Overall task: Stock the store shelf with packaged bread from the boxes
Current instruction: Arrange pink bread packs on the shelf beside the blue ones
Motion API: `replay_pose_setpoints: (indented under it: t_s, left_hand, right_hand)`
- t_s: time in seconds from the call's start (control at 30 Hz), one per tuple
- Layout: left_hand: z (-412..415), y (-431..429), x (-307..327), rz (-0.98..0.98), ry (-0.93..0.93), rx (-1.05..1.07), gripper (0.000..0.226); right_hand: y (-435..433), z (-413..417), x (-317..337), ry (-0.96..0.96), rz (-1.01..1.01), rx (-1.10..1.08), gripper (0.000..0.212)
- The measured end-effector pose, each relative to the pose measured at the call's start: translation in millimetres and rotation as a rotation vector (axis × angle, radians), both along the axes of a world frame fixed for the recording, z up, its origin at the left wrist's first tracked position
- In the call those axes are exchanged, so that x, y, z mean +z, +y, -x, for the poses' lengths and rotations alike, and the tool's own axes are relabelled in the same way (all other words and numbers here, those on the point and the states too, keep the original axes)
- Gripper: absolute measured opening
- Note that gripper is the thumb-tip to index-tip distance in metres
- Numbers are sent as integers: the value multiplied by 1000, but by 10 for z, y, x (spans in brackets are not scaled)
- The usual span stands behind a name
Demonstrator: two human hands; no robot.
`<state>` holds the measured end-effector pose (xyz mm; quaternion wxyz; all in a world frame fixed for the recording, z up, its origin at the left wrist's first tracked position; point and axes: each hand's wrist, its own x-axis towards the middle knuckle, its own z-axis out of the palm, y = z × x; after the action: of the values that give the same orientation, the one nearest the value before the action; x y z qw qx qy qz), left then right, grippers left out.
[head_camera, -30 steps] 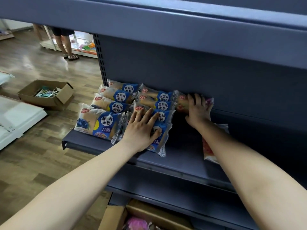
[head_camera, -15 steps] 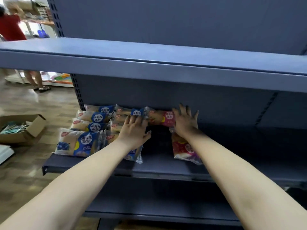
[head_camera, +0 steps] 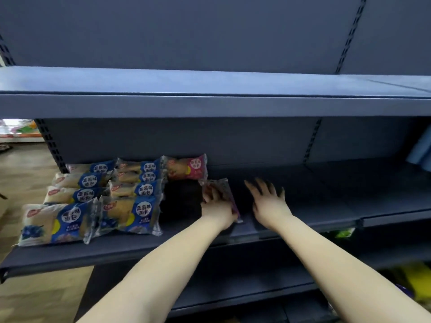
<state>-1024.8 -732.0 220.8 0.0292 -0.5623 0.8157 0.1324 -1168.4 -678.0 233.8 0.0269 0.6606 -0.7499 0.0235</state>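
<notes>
Shelf (head_camera: 326, 197): flat matte blue-grey metal.
Blue bread packets (head_camera: 130, 210): glossy film, pillow-shaped, in two columns at the shelf's left end. One pink packet (head_camera: 185, 167) lies behind them.
Left hand (head_camera: 217, 206): fingers curled over a crinkled pink-purple bread packet (head_camera: 225, 192), tilted at mid-shelf.
Right hand (head_camera: 268, 201): fingers spread, blurred, just beside the packet.

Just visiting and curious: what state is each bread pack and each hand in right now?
blue bread packs: sealed, flat, in two columns.
pink bread pack: sealed, flat at the back.
loose pack: lying askew, partly covered.
left hand: on the loose pack; grip blurred.
right hand: open, fingers spread, holding nothing.
</notes>
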Motion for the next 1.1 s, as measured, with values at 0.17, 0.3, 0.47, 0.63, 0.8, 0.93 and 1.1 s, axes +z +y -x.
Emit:
replay_pose_setpoints:
  t_s: [0.17,0.3,0.47,0.63,0.8,0.93,1.1]
  left_hand:
    - [-11,82,-20,0,5,-69,81]
    - [-157,154,35,-11,58,-116,55]
    - [-347,338,236,-41,357,17,35]
    - [-669,375,218,-39,565,115,32]
    - [-978,306,260,96,504,111,40]
    - [-1075,243,259,-9,416,140,67]
    - [-1038,163,134,-111,306,188,84]
  right_hand:
    - [105,76,-33,12,-37,16,66]
    - [99,-54,-45,-24,-78,56,56]
    - [44,-330,36,-61,-155,85,52]
    - [-31,-573,46,-166,-290,53,79]
    - [-92,-634,60,-179,-287,115,79]
    - [-137,-604,132,-161,-404,216,86]
    - [-109,-709,130,-407,-379,186,75]
